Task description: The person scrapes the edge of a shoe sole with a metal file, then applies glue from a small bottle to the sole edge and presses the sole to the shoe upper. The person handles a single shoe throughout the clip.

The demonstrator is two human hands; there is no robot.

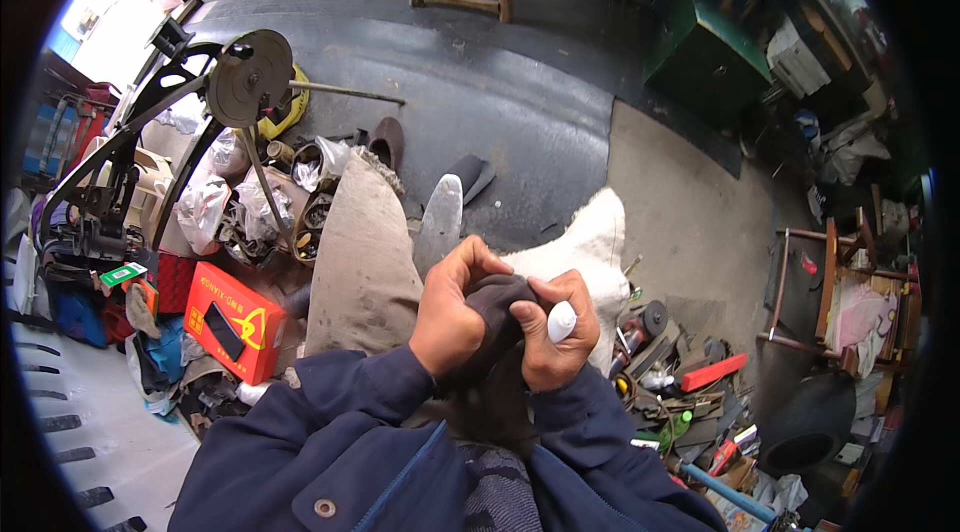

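Note:
In front of my lap, my left hand (450, 312) is closed on a dark brown, soft piece that looks like a shoe (497, 304), its thumb and fingers pinching the edge. My right hand (560, 337) grips the other side of it with thumb and forefinger. A small white bottle with a pointed tip (562, 321) is tucked in the same right hand, tip upward. Most of the dark piece is hidden by my hands and sleeves. Beneath, a stained grey-brown cover (365, 252) lies over my left leg and a white fleecy one (595, 232) over my right.
A hand-cranked sewing machine (250, 79) stands left, beside bags and tins. An orange-red box (232, 322) carries a black phone (224, 330). A brown shoe (387, 144) lies on the floor ahead. Tools and scraps (680, 372) heap at right, near a wooden-framed chair (828, 292).

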